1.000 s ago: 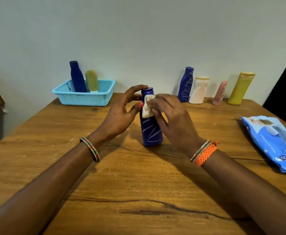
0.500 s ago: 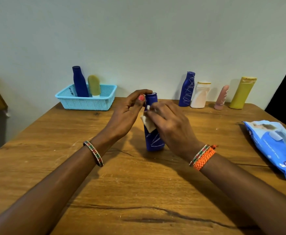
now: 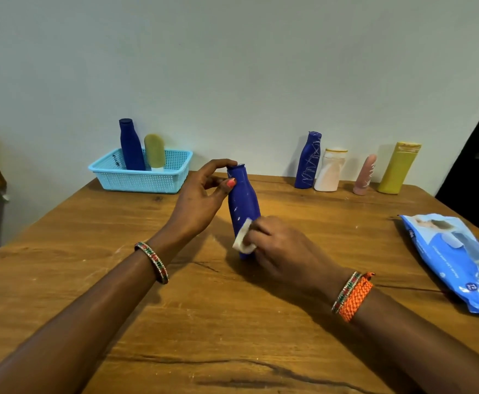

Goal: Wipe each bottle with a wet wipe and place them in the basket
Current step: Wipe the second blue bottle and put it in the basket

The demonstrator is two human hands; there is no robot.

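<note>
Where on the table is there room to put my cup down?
Bare wood lies between the basket and the left hand, and in front between both arms. There is also room between the right hand and the wipes pack. It is crowded along the wall, where four bottles stand.

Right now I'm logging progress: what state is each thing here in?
Blue bottle: upright on table, left hand holds its top.
Wipe: pressed low on that bottle by right hand.
Basket: holds two upright bottles.
Four bottles by wall: standing, two visibly scribbled.
Wipes pack: lying flat.
</note>
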